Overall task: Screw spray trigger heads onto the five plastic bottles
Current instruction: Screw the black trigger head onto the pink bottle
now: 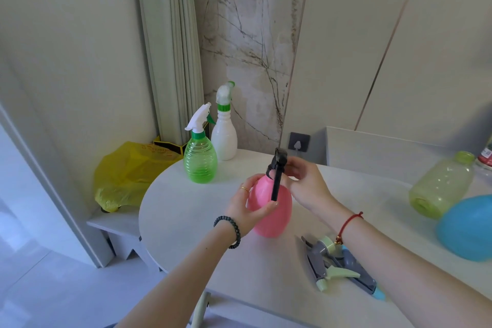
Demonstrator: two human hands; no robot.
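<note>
Standing upright, the pink bottle (270, 205) sits clasped in her left hand (246, 208); right hand (306, 181) fingers pinch the black trigger head (278, 165) directly atop its neck

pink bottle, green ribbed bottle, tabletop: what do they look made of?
Pink bottle: opaque plastic, satin finish, with soft highlights and no see-through.
Green ribbed bottle: translucent glossy plastic; light passes through its ribbed wall.
Tabletop: smooth matte white, likely laminate or painted board; cannot tell which.
</note>
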